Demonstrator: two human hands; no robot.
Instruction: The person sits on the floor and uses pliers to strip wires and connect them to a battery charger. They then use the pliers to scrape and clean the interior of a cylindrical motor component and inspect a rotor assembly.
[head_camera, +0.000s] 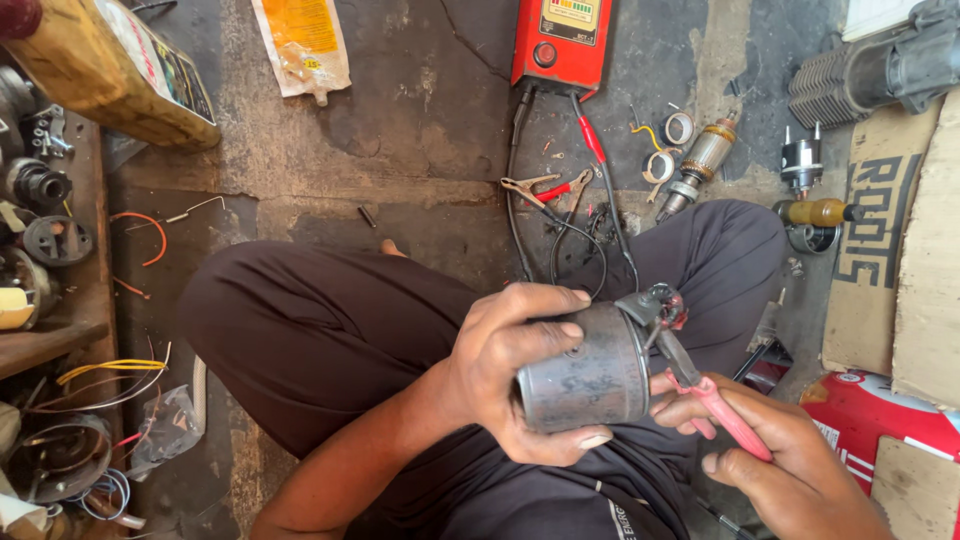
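Note:
My left hand (510, 365) wraps around a dull grey metal cylinder (585, 375), a motor housing, held over my lap. My right hand (790, 465) grips red-handled pliers (715, 400), whose jaws reach up to a small terminal with wiring (660, 305) at the top edge of the cylinder. I sit cross-legged in dark trousers on a stained concrete floor.
A red tester box (560, 40) with black and red clip leads (545, 190) lies ahead. A motor armature (700, 160), tape rolls and small parts sit to the right, beside cardboard (900, 240). A wooden shelf (50, 330) with parts and wires is on the left.

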